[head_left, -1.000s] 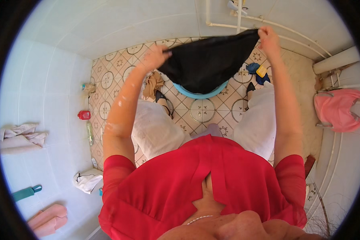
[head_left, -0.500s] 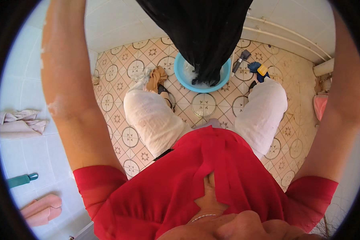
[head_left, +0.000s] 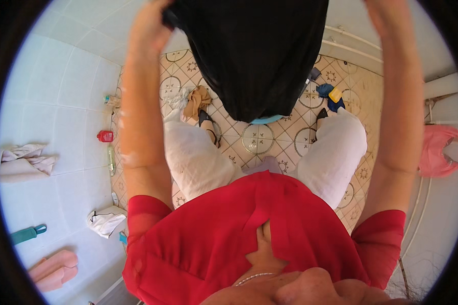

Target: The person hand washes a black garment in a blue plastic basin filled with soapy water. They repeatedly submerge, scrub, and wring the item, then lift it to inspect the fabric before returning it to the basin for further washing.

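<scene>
Above the light-blue basin (head_left: 266, 120), the black cloth (head_left: 259, 56) hangs lifted and spread, not yet set down. The left hand (head_left: 154, 23) grasps its corner; the right hand (head_left: 384, 7) is cut off, its grip impossible to tell. Left of the basin, a brown cloth (head_left: 196, 102) lies untouched.

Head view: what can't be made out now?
In the head view:
Blue basin: contents and most of its rim, hidden by the black cloth.
Black cloth: upper end, cut off by top edge.
Right hand: grip, cut off by that edge.
Left hand: finger placement, blurred.
</scene>
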Demonstrator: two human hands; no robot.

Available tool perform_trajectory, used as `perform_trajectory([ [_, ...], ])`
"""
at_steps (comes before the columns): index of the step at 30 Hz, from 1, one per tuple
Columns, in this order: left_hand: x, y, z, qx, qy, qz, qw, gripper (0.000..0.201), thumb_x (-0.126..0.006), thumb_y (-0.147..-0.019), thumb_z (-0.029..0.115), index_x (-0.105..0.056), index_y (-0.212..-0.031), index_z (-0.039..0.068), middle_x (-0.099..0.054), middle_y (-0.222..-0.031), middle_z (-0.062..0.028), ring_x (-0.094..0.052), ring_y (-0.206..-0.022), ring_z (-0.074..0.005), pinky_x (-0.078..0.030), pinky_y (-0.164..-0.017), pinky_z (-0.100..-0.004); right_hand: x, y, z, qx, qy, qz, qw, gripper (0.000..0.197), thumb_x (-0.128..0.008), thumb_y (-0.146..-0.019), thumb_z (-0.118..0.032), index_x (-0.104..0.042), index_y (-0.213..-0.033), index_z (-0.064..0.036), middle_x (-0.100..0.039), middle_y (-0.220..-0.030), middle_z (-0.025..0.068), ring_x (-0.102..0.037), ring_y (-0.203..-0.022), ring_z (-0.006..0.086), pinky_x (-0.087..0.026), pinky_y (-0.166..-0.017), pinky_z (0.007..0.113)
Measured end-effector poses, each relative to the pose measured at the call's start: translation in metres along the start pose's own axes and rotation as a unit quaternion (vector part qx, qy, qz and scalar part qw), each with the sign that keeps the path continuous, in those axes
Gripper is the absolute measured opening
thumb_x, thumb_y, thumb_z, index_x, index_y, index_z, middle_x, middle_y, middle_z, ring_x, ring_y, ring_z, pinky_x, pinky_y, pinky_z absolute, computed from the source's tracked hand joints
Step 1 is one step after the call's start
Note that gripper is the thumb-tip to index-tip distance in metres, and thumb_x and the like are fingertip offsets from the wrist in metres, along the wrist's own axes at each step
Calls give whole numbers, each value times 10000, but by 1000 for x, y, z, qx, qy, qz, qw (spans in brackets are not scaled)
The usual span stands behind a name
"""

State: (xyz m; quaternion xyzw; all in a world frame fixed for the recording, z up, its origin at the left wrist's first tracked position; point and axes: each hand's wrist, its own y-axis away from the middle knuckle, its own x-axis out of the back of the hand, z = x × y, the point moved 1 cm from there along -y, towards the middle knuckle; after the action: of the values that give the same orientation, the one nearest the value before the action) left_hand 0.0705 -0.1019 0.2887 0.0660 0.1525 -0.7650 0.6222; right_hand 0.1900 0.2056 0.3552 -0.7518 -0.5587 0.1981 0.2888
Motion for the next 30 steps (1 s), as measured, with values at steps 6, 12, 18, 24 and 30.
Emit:
perform_trajectory([
  [6,42,10,-187,327,31,35,944,157,-472,-820,34,-552,-945,-20,-609,-889,-106,-607,-751,-202,-525,-675,-345,-34,88,167,-280,87,-89,952,190,-546,-846,-189,-577,-879,-4,-590,-742,56,-569,-624,130,-474,-594,272],
  [12,97,2,-354,453,31,162,876,129,-496,-826,95,-534,-920,14,-573,-838,-110,-539,-662,-245,-454,-574,-359,-43,174,345,-351,191,-38,916,126,-552,-824,-124,-578,-874,-12,-597,-697,112,-587,-633,206,-460,-617,317],
  [18,107,-13,-440,469,-147,146,858,353,-560,-813,163,-513,-1120,-5,-556,-937,-126,-529,-799,-238,-476,-662,-389,-39,212,432,-370,324,-134,860,168,-562,-810,-127,-587,-931,-13,-621,-869,168,-590,-818,327,-463,-738,373],
  [24,98,-9,-521,250,-549,-33,797,718,-681,-745,264,-348,-1342,46,-413,-1241,-292,-402,-1151,-445,-357,-963,-461,-61,255,493,-288,375,-268,839,369,-593,-790,-137,-543,-1147,-58,-532,-1194,167,-490,-1103,349,-383,-960,372],
  [30,77,8,-555,187,-665,-241,682,797,-672,-762,357,-234,-1410,207,-321,-1366,-216,-295,-1267,-393,-316,-1015,-430,-107,291,532,-403,436,-402,697,541,-563,-853,-316,-361,-1355,-306,-227,-1456,75,-155,-1349,354,-233,-1011,621],
])
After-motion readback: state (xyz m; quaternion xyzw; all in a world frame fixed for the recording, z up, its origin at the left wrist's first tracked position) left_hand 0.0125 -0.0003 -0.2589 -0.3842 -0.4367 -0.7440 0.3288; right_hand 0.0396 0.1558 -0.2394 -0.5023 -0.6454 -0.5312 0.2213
